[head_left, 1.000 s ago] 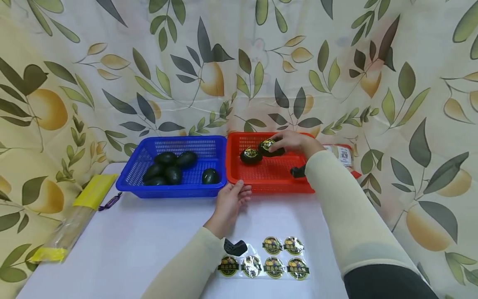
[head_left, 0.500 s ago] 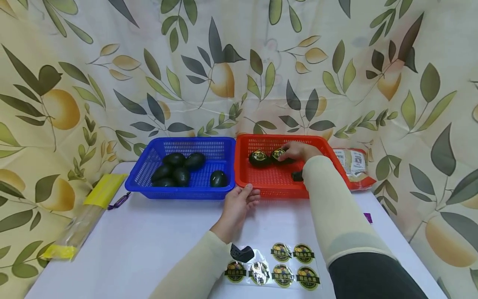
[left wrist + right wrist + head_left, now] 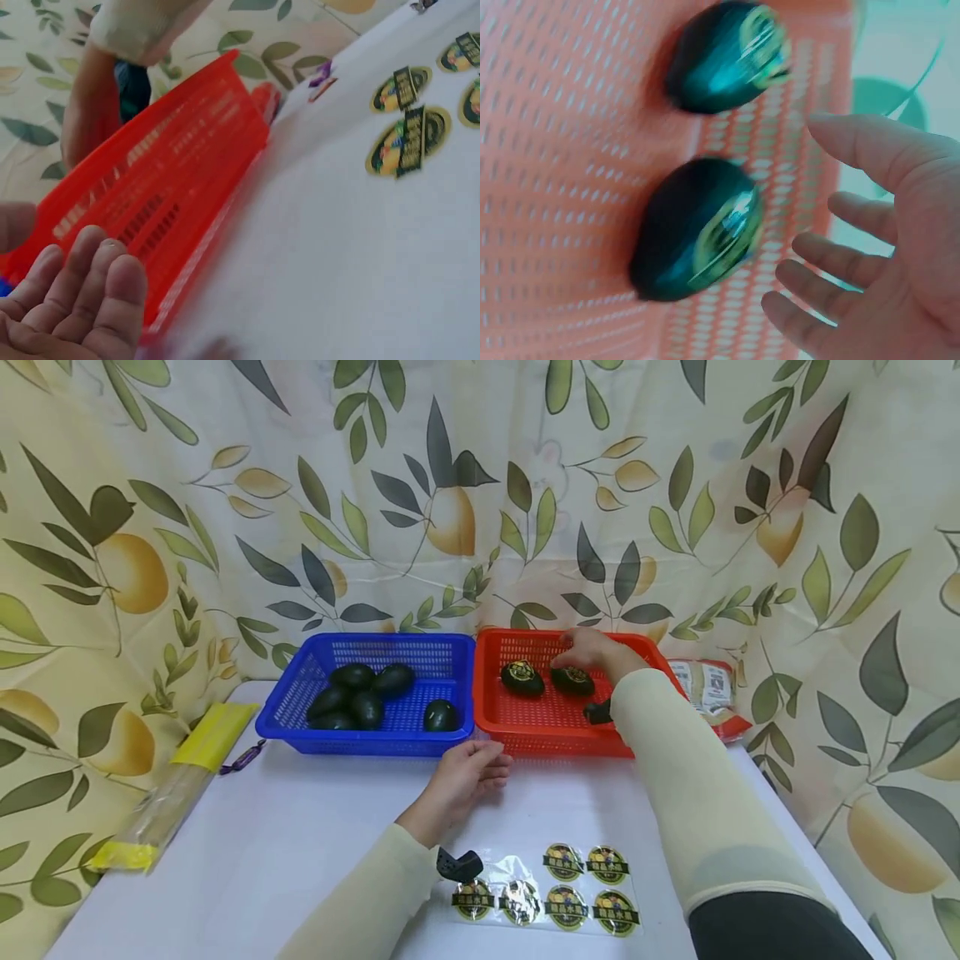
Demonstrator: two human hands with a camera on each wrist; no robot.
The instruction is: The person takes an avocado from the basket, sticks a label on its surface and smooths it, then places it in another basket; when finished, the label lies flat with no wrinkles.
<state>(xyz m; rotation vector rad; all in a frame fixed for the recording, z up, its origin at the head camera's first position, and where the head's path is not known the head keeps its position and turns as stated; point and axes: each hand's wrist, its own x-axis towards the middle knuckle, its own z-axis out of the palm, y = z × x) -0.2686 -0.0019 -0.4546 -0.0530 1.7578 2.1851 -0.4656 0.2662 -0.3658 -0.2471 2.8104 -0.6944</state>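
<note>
The right hand [image 3: 592,650] hovers with fingers spread and empty just above the near avocado [image 3: 573,680] in the red basket [image 3: 555,722], beside a second stickered avocado [image 3: 522,677]; the left hand [image 3: 465,777], relaxed and empty, rests on the counter [image 3: 285,852] before that basket
</note>
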